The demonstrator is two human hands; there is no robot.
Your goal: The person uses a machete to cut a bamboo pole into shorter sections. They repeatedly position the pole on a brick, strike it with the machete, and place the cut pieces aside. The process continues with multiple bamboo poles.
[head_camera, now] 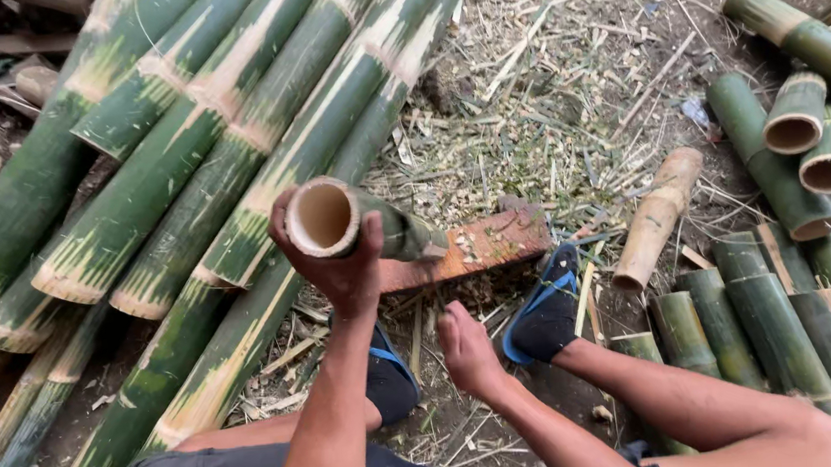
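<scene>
My left hand (339,269) grips a short green bamboo piece (390,228) near its hollow cut end, which faces up at me. The piece's far end rests on a reddish wooden block (485,243) lying on the ground. My right hand (466,350) is lower, just in front of the block, with its fingers curled around a slim handle that points up toward the bamboo's far end; its tip is hard to make out. My feet in blue-strapped sandals (545,312) sit either side of this hand.
Long green bamboo poles (182,153) lie stacked at the left. Shorter cut bamboo sections (798,193) are piled at the right, and a pale peeled piece (653,217) lies beside the block. Chips and dry slivers (544,105) cover the dirt.
</scene>
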